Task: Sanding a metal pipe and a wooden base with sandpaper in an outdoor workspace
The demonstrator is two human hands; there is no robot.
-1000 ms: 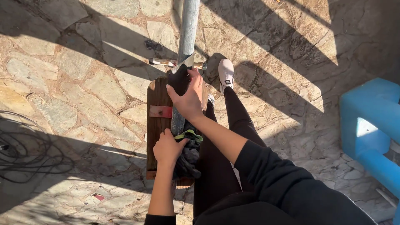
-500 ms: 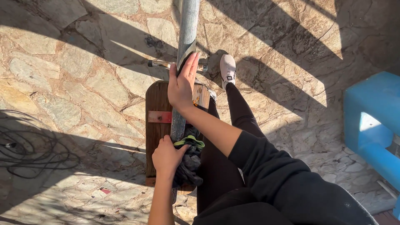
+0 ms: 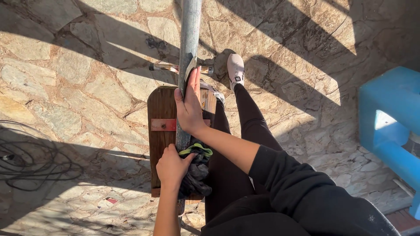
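A stone-paved floor (image 3: 78, 65) fills the view, crossed by hard sun and long shadows. At the right edge stands a blue moulded plastic object (image 3: 393, 118), cut off by the frame, so its kind cannot be told. A grey metal pole (image 3: 189, 39) runs from the top edge down the middle, over a dark wooden board (image 3: 158, 131) that lies on the floor with a reddish strip across it. The person's black-clad legs stretch beside the board, ending in a pale shoe (image 3: 236, 70).

The right hand (image 3: 189, 107) reaches forward from a black sleeve, forearm bare, palm laid flat along the pole with the fingers stretched upward; a pale scrap under the fingertips is hard to make out. The left hand (image 3: 172, 167), arm bare and coming up from the bottom edge, is curled around the pole lower down, closed on a dark bundled glove with a green cuff (image 3: 197, 168) pressed against the pole. The pole's lower end is hidden behind the hands and the glove. A coil of dark cable (image 3: 30, 164) lies in shadow at the left edge.
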